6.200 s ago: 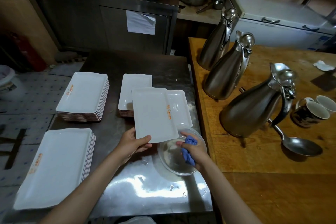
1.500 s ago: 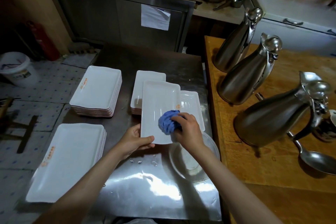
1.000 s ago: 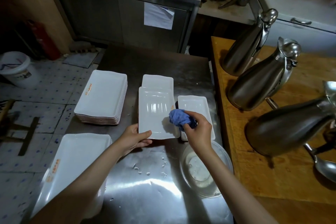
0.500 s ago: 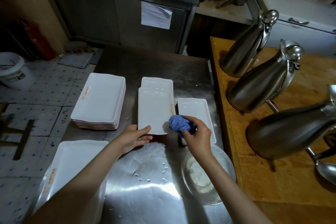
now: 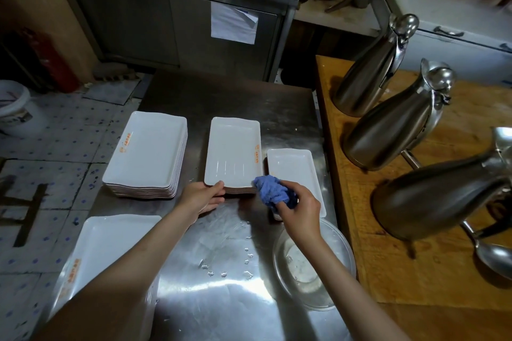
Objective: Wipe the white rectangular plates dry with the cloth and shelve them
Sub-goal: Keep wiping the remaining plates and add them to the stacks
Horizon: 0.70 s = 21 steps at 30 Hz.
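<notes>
three steel jugs (image 5: 388,130) on wooden counter (image 5: 454,266).

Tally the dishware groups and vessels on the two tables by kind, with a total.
Stacks of white rectangular plates: 4
Steel jugs: 3
Clear glass bowl: 1
Steel ladle: 1
Blue cloth: 1
Total: 10

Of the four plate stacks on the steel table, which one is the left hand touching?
The middle stack: the left hand holds its near edge. The far-left stack, near-left stack and small right stack go untouched by it.
</notes>
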{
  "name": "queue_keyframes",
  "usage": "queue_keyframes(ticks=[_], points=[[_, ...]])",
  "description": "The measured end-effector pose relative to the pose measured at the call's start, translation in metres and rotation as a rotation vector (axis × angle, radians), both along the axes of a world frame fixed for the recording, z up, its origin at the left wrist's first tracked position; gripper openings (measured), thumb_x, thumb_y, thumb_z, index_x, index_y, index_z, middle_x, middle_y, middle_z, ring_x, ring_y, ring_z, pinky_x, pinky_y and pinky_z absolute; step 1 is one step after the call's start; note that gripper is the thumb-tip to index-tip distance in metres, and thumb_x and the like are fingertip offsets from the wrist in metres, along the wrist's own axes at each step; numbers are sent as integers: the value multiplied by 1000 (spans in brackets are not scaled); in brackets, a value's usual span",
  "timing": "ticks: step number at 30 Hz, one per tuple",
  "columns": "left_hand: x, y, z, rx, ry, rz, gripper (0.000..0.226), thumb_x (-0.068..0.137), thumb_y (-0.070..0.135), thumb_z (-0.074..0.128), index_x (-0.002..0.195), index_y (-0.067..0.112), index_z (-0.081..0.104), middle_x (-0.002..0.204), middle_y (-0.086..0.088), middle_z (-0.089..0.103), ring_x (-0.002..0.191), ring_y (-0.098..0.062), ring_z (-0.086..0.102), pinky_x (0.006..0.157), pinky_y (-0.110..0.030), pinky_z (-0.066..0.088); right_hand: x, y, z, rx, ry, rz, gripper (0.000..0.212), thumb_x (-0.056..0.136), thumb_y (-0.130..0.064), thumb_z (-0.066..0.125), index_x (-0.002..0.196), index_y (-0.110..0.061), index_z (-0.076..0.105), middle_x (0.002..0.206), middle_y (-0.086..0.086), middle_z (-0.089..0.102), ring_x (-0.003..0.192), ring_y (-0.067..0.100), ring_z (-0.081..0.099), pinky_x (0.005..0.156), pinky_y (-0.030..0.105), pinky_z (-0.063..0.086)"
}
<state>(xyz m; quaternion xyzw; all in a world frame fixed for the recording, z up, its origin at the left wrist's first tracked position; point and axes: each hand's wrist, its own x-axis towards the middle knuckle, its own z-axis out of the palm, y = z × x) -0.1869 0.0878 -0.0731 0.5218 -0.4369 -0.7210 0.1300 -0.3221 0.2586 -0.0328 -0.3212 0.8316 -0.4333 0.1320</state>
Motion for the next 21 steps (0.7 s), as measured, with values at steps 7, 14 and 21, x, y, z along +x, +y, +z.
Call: queue_keyframes(ticks=[7, 14, 21], points=[[-4, -1, -5, -28, -73, -6, 20, 87, 25, 68, 90, 6, 64, 79, -7, 66, 55, -8, 65, 60, -21, 53, -4, 7, 2, 9, 9, -25, 39, 74, -2, 68, 109, -17, 68, 102, -1, 67, 91, 10, 60, 82, 28, 52], [-13, 31, -13, -33, -101, -286, 17, 88, 5, 65, 72, 6, 60, 62, -10, 53, 36, -7, 49, 37, -14, 41, -13, 19, -1, -3, -4, -72, 39, 73, -1, 68, 109, -16, 68, 103, -2, 67, 90, 9, 61, 82, 32, 54], [-53, 62, -26, -101, -181, -456, 23, 87, 21, 69, 69, 10, 59, 62, -9, 56, 42, -17, 50, 41, -18, 40, -32, 43, 3, -1, 1, -136, 39, 76, 0, 67, 112, -14, 66, 106, 1, 66, 92, 8, 58, 81, 18, 48]])
